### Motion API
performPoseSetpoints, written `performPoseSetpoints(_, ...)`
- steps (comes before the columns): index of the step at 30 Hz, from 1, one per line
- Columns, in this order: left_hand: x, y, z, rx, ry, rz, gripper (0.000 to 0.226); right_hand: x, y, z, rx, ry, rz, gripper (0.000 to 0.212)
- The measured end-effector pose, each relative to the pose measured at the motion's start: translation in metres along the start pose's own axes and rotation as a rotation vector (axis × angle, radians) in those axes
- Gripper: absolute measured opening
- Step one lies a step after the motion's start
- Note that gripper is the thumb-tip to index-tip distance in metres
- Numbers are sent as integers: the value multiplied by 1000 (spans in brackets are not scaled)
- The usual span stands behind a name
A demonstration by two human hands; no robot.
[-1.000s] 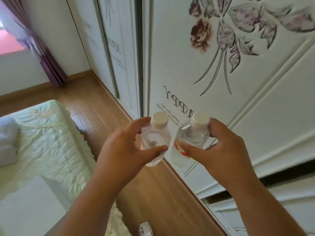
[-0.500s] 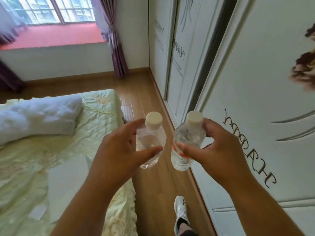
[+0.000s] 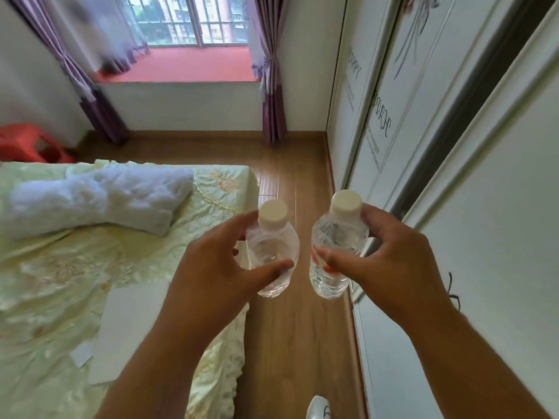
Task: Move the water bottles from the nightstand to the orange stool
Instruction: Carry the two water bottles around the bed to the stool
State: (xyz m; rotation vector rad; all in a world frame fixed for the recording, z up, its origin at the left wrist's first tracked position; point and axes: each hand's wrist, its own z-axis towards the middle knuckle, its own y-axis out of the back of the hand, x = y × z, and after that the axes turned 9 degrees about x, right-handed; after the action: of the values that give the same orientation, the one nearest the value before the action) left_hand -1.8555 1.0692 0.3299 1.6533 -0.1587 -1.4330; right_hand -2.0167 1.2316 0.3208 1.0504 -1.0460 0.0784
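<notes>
Water bottles: two, both carried in the air in front of the person, over the strip of wooden floor (image 3: 290,164) between the bed (image 3: 90,267) and the wardrobe (image 3: 499,207).
Left bottle (image 3: 273,252): clear, thin-walled plastic, rounded shoulders, white ribbed screw cap; liquid level cannot be told.
Right bottle (image 3: 335,252): same build, with a red-printed label partly visible under the thumb.
Left hand (image 3: 211,273): wrapped around the left bottle's body, thumb across the front, fingers behind.
Right hand (image 3: 390,261): wrapped around the right bottle's upper body, thumb on the label.
Long axis: both bottles near upright, caps up and tipped slightly away from the person; the two stand just beside each other, not touching.
Orange stool (image 3: 27,143): moulded plastic, on the floor at far left, beyond the far corner of the bed and near the left-hand curtain (image 3: 87,95).
Key relation: the stool lies far ahead and to the left of both grips, with the bed between; the left hand is the nearer one.
Route judgement: walk along the floor strip toward the window (image 3: 193,22), then turn left past the foot of the bed.
Handling judgement: thin walls likely flex under a firm squeeze; smooth plastic may slip.
</notes>
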Motion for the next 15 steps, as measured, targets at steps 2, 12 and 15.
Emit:
performPoseSetpoints(2, -7, -8, 8, -20, 8, -10, 72, -9, 9, 14, 12, 9, 18, 81)
performPoseSetpoints(12, -22, -34, 62, -11, 12, 1, 63, -46, 32, 59, 44, 9, 65, 79)
performPoseSetpoints(15, -17, -41, 85, 23, 9, 4, 72, -53, 33, 72, 42, -13, 55, 79)
